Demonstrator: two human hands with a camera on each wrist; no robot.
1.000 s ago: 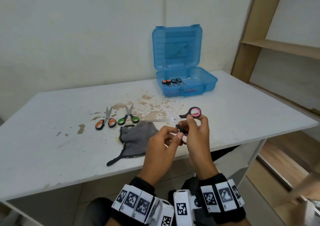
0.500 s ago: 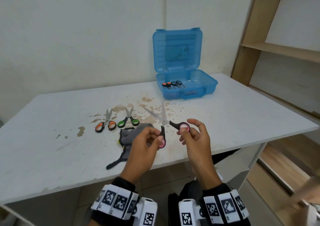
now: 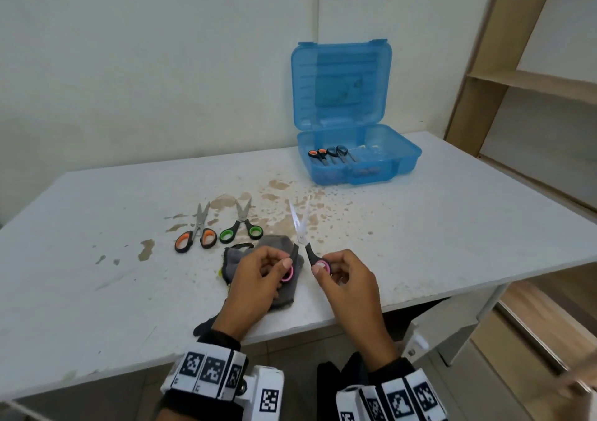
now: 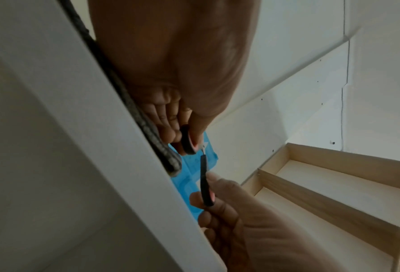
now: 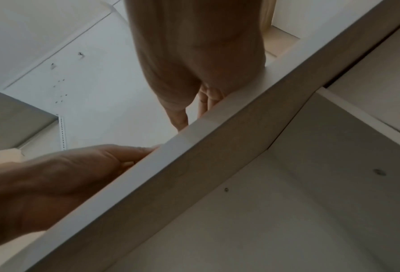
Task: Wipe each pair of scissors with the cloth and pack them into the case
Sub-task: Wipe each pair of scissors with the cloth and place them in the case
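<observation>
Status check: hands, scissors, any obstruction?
Left hand and right hand each pinch a pink scissors handle. Blades slightly apart. Cloth untouched. Nothing blocks case.

Ahead of the hands, bare table (image 3: 420, 227) runs clear to the open case (image 3: 381, 168). Left and forward of the left hand (image 3: 258, 278) lie two scissors (image 3: 197, 236); the cloth (image 3: 274, 246) sits under it.

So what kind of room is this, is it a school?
Hard to say; probably a plain workroom or storeroom, not clearly a school. There is a stained white table against a bare white wall, and empty wooden shelves beside it.
</observation>
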